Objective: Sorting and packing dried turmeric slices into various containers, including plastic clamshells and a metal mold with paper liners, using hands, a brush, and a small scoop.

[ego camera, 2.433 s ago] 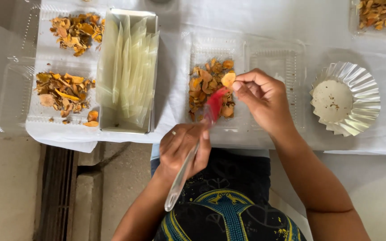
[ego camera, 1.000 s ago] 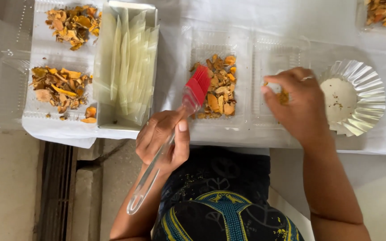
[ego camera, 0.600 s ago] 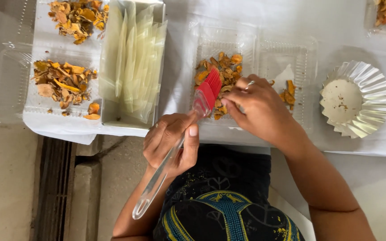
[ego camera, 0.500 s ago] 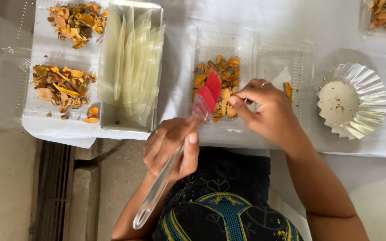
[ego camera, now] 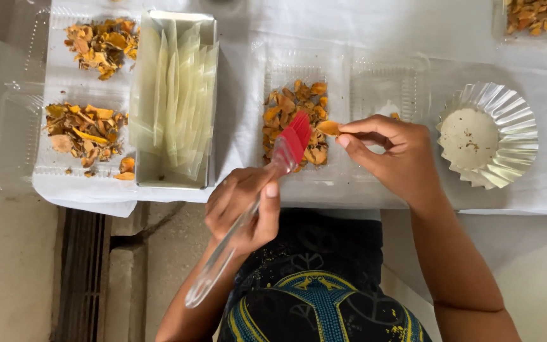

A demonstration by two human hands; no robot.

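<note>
The right hand (ego camera: 400, 158) pinches an orange chip (ego camera: 328, 128) over the clear tray (ego camera: 343, 95); the left hand (ego camera: 243, 209) grips a brush (ego camera: 267, 183) (red bristles touching the chip) above the surface (ego camera: 349, 25).

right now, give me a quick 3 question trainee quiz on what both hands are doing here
1. True or false: the left hand holds a brush with red bristles and a clear handle.
2. What does the right hand pinch in its fingers?
A. an orange dried slice
B. a foil cup
C. a clear bag
3. Fill in: the foil cup sits to the ____ of the right hand.

Key: 1 true; 2 A, the slice; 3 right.
</note>
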